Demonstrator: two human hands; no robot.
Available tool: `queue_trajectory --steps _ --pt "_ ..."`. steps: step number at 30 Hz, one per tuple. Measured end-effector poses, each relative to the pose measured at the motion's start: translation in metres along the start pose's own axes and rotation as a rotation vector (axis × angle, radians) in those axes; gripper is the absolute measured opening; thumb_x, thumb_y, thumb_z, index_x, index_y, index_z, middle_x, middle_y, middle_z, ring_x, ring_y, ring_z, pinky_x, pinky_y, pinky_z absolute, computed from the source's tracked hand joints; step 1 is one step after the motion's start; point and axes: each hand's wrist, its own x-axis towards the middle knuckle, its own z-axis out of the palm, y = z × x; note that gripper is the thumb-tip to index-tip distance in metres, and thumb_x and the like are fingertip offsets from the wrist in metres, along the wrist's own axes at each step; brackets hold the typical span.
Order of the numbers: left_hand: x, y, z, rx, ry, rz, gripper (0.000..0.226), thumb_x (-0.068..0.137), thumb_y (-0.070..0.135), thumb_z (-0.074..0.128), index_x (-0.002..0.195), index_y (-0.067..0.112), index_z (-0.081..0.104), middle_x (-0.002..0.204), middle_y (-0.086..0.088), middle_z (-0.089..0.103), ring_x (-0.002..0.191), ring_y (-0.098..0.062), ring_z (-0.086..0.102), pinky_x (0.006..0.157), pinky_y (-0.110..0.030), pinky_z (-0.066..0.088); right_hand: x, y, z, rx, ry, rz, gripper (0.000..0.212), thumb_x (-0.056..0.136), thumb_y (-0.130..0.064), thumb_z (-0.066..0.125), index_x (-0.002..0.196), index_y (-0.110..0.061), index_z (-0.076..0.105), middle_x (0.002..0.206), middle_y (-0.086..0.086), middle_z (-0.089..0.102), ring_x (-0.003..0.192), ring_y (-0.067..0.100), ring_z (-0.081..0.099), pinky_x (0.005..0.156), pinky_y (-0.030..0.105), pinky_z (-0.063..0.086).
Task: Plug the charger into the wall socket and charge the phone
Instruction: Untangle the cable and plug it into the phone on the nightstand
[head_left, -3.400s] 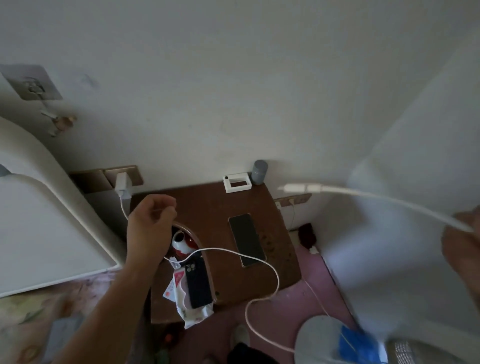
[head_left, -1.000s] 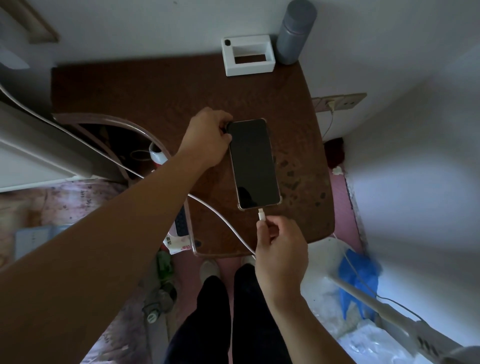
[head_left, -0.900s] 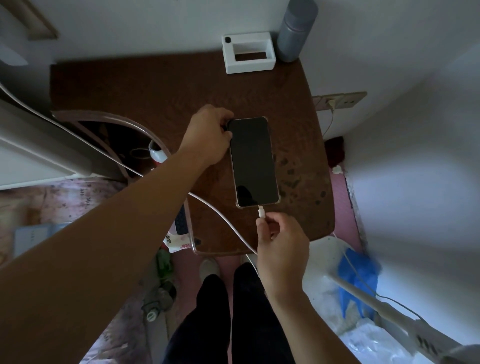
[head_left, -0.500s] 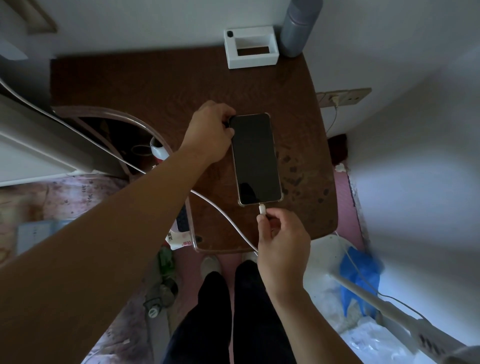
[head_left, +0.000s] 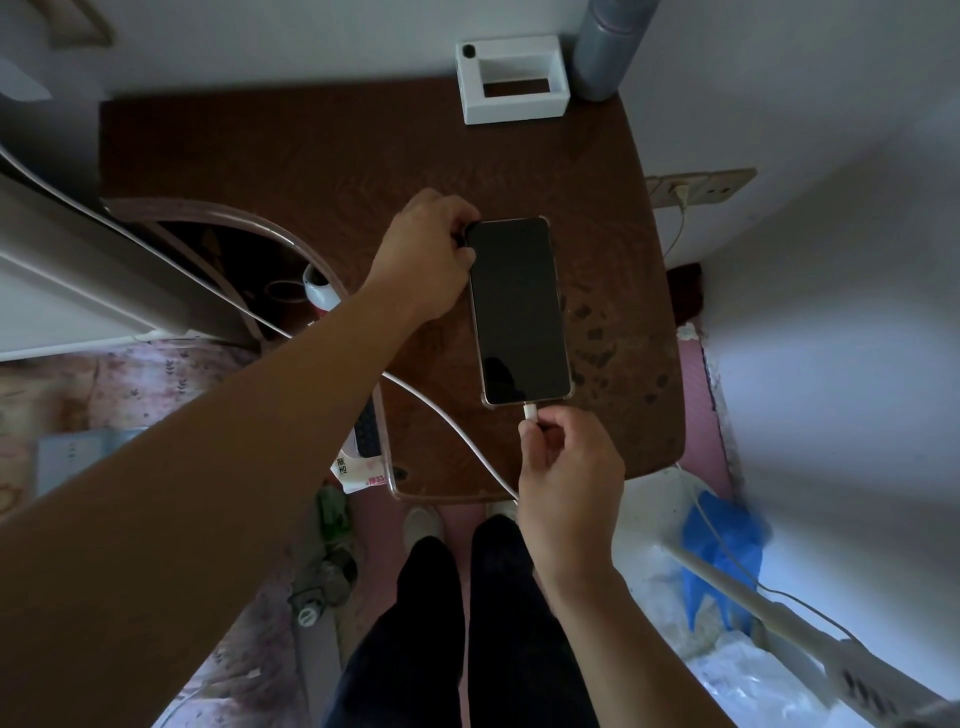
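A phone with a dark screen lies flat on the brown bedside table. My left hand grips its top left corner. My right hand pinches the white plug of the charging cable, which touches the phone's bottom edge at the port. The cable runs left under my left arm toward the wall; the charger and its socket are out of view.
A white open box and a grey cylinder stand at the table's back edge. A wall socket with another cord sits right of the table. The white headboard is at left; a blue bag lies on the floor.
My right hand has brought the cable's plug up from a small gap to the phone's bottom edge. My left hand stays on the phone's top corner. Earlier, my left hand was near the wall charger.
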Motion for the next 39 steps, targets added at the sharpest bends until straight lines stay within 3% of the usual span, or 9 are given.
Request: queue_trajectory --steps 22,30,34,39 --pt "0.0001 -0.0011 -0.0015 0.007 -0.031 0.031 0.033 0.090 0.009 0.057 0.122 0.016 0.060 0.123 -0.006 0.052 0.103 -0.016 0.053 0.084 -0.022 0.039 0.0044 -0.0006 0.0022 -0.009 -0.003 -0.036 0.005 0.085 -0.012 0.067 0.090 -0.009 0.068 0.083 0.003 0.069 0.069 0.008 0.060 0.057 0.007 0.039" --pt "-0.0001 -0.0033 -0.0008 -0.013 -0.017 0.030 0.033 0.090 0.011 0.058 0.123 0.017 0.060 0.124 -0.003 0.052 0.099 -0.009 0.049 0.081 -0.019 0.037 0.0073 0.0024 -0.0007 0.002 -0.020 -0.059 0.007 0.084 -0.014 0.069 0.090 -0.010 0.068 0.083 0.002 0.070 0.070 0.010 0.062 0.057 0.014 0.046" --pt "0.0000 -0.0050 -0.0005 -0.028 -0.010 0.031 0.033 0.090 0.011 0.058 0.122 0.018 0.060 0.121 0.000 0.051 0.095 -0.006 0.049 0.069 -0.007 0.033 0.0081 0.0038 -0.0018 0.013 -0.036 -0.069 0.008 0.084 -0.015 0.068 0.091 -0.010 0.068 0.084 0.003 0.070 0.072 0.013 0.064 0.060 0.028 0.055" --pt "-0.0013 -0.0052 0.0001 -0.044 0.011 0.034 0.032 0.089 0.010 0.059 0.120 0.018 0.061 0.119 0.002 0.052 0.092 -0.003 0.049 0.065 -0.006 0.035 0.0087 0.0049 -0.0027 0.020 -0.039 -0.081 0.008 0.084 -0.014 0.069 0.090 -0.010 0.068 0.082 0.004 0.070 0.069 0.014 0.064 0.059 0.031 0.056"
